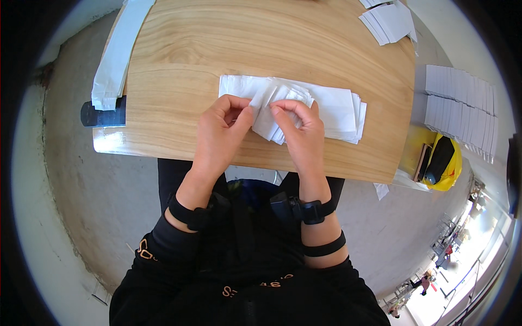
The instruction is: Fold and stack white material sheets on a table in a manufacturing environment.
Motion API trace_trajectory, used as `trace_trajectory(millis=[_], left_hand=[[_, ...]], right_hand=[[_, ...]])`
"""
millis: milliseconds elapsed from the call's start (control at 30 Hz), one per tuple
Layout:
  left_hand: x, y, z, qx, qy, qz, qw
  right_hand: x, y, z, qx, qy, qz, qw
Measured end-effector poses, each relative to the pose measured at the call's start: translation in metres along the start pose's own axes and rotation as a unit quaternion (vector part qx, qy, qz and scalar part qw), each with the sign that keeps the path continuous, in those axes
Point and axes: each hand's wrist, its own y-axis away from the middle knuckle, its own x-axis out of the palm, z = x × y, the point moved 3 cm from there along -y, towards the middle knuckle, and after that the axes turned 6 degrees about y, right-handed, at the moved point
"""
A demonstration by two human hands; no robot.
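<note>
Both hands meet over a small bundle of thin white paper pieces (265,123), which lies at a slant on a wider stack of long white paper sleeves or strips (334,111). My left hand (217,126) pinches the left edge of the top piece between thumb and fingertips. On the other side, my right hand (303,130) has its thumb and index finger closed on the same top piece, near its middle. Its other fingers curl over the bundle's right side. Whether the pieces are plain paper or small bags I cannot tell.
The wooden table (185,54) carries a long white stack of strips (118,60) along its left edge, above a dark flat object (102,114). White cards (387,24) lie at the far right corner. Beyond the right edge are white stacks (459,117) and a yellow bag (452,168).
</note>
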Motion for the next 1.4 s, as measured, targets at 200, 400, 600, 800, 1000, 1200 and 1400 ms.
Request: trace_trajectory(millis=[200, 400, 600, 800, 1000, 1200, 1400], left_hand=[[-0.003, -0.002, 0.002, -0.027, 0.041, -0.032, 0.998], [-0.003, -0.002, 0.003, -0.026, 0.008, -0.029, 0.999], [0.002, 0.003, -0.001, 0.018, -0.085, 0.001, 0.996], [-0.002, 0.004, -0.008, 0.04, -0.132, -0.019, 0.99], [-0.015, 0.001, -0.006, 0.108, -0.205, -0.086, 0.969], [-0.014, 0.002, -0.009, 0.12, -0.222, -0.083, 0.964], [-0.007, 0.006, -0.028, 0.287, -0.383, -0.061, 0.876]], right_hand=[[0.0, 0.0, 0.007, 0.025, -0.017, -0.003, 1.0], [0.001, 0.001, 0.018, 0.035, -0.002, -0.008, 0.999], [0.004, 0.0, 0.024, 0.033, 0.05, -0.046, 0.997], [0.005, -0.002, 0.017, 0.032, 0.049, -0.054, 0.997], [0.006, -0.002, 0.019, 0.034, 0.05, -0.057, 0.997], [0.007, -0.002, 0.017, 0.038, 0.041, -0.054, 0.997], [0.005, 0.0, 0.015, 0.053, 0.034, -0.043, 0.997]])
